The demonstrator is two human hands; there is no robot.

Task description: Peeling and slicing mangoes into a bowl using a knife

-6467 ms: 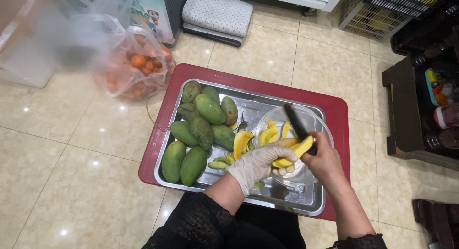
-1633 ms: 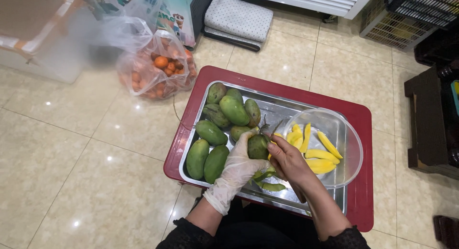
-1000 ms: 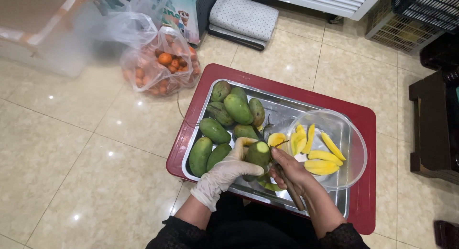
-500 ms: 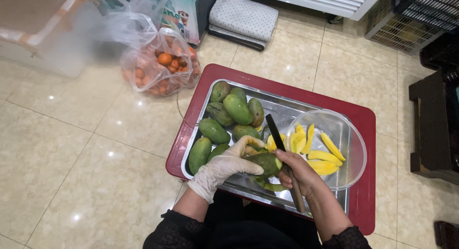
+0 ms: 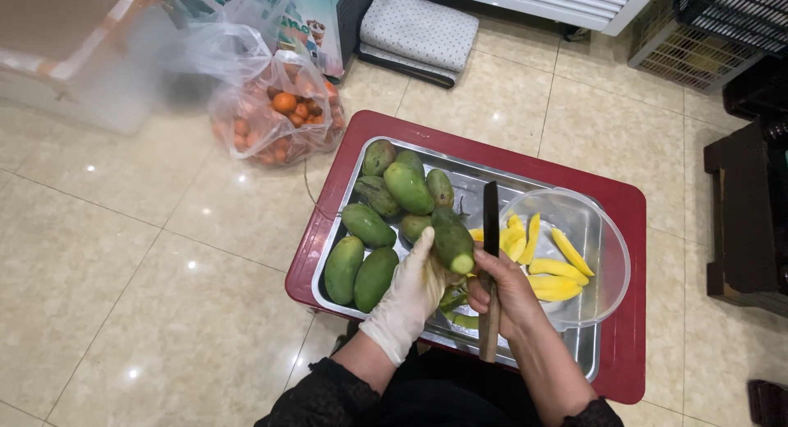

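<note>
My left hand (image 5: pixel 409 289), in a white glove, holds a green mango (image 5: pixel 451 240) with one end cut off, over a steel tray (image 5: pixel 468 182). My right hand (image 5: pixel 509 289) is bare and grips a knife (image 5: pixel 491 267) by its wooden handle, the dark blade pointing away from me beside the mango. Several whole green mangoes (image 5: pixel 386 205) lie in the left half of the tray. A clear plastic bowl (image 5: pixel 595 230) in the right half holds yellow mango slices (image 5: pixel 550 263). Green peel strips (image 5: pixel 460 312) lie under my hands.
The steel tray rests on a low red table (image 5: pixel 632 255) on a tiled floor. A clear plastic bag of small orange fruits (image 5: pixel 275 111) lies to the far left. A folded grey cushion (image 5: pixel 419 35) lies beyond. Dark crates and furniture (image 5: pixel 743 189) stand at the right.
My left hand has lifted the cut mango up and turned it. My right hand has brought the knife upright beside it. The view has shifted slightly.
</note>
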